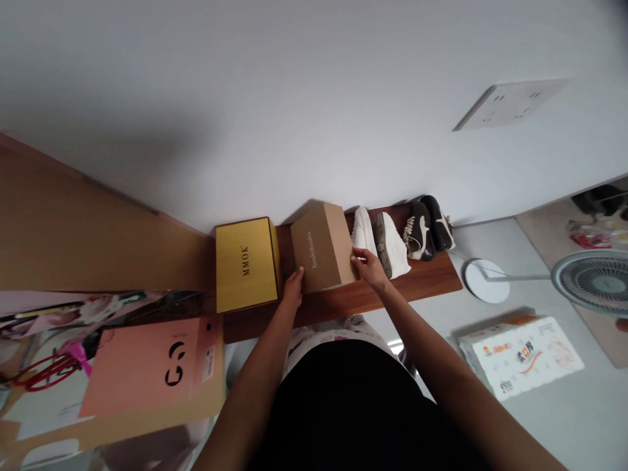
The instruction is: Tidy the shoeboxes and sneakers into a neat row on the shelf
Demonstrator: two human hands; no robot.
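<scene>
A brown shoebox (314, 252) marked "balabala" sits tilted on the dark wooden shelf (333, 304) against the wall. My left hand (293, 288) grips its lower left edge, and my right hand (369, 267) holds its right side, thumb and fingers at the edge. To the left stands a yellow shoebox (245, 268) marked "MMOK". White sneakers (391, 245) lie just right of the brown box, one with its sole showing. Farther right is a pair of dark sneakers (420, 232) with cream trim.
A pink box (147, 366) lies on a cluttered surface at lower left, below a wooden panel (88, 229). On the floor at right are a white tissue pack (524, 356) and a fan (598, 284) with a round base. A socket plate (513, 103) is on the wall.
</scene>
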